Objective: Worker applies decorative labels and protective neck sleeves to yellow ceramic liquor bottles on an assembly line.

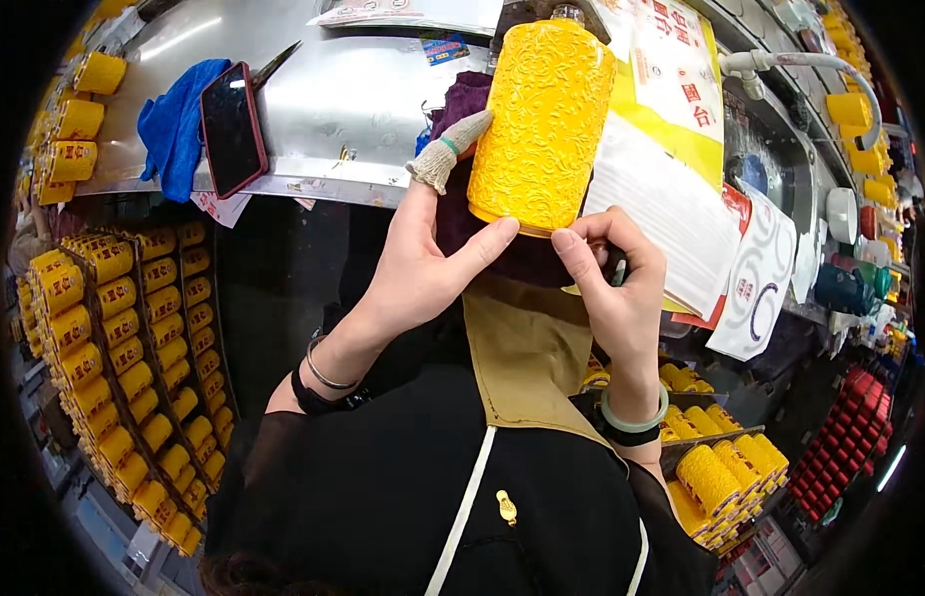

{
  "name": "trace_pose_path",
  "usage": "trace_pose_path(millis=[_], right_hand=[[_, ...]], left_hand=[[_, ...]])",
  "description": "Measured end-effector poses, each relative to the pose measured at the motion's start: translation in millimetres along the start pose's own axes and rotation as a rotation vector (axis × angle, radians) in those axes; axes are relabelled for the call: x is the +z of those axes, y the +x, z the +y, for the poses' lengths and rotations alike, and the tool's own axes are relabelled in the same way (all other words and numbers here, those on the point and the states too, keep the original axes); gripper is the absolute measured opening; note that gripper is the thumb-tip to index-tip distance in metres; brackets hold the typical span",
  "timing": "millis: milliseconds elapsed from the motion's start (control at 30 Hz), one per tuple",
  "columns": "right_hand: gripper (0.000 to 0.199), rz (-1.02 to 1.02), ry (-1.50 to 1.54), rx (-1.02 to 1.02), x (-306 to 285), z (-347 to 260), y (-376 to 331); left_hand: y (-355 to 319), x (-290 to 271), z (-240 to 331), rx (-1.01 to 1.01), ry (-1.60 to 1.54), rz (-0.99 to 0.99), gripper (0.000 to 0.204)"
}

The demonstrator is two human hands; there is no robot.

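A yellow bottle (544, 124) with a raised scroll pattern lies tilted in front of me, its neck (568, 13) pointing away and its base toward me. My left hand (423, 253) grips it from the left. The index finger wears a knitted finger cover (451, 154) and presses the bottle's side, while the thumb rests by the base. At the base's right corner, my right hand (621, 283) touches the bottle with its thumb, its other fingers curled. Something small and dark shows between those fingers; I cannot make it out. Dark purple cloth (462, 104) lies beneath and beside the bottle.
A phone (232, 129) and a blue cloth (174, 129) lie on the metal bench (363, 84) at left. Right of the bottle sits a stack of white sheets (661, 219) near a pale hose (815, 62). Racks of yellow bottles (125, 358) stand left and lower right (726, 477).
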State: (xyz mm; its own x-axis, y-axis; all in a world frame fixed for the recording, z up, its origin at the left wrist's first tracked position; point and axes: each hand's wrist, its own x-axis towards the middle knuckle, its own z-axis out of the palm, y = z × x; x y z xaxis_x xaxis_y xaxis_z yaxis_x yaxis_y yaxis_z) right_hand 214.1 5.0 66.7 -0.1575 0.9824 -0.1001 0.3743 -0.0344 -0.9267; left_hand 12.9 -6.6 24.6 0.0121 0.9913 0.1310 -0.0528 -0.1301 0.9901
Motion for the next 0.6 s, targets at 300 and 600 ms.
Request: trace_pose_path(millis=[300, 600], right_hand=[[0.014, -0.002, -0.002, -0.029, 0.5, 0.7, 0.7], [0.014, -0.007, 0.015, -0.02, 1.0, 0.8, 0.9]], left_hand=[[-0.9, -0.7, -0.3, -0.017, -0.04, 0.001, 0.076], [-10.3, -12.9, -2.8, 0.458, 0.396, 0.079, 0.043]])
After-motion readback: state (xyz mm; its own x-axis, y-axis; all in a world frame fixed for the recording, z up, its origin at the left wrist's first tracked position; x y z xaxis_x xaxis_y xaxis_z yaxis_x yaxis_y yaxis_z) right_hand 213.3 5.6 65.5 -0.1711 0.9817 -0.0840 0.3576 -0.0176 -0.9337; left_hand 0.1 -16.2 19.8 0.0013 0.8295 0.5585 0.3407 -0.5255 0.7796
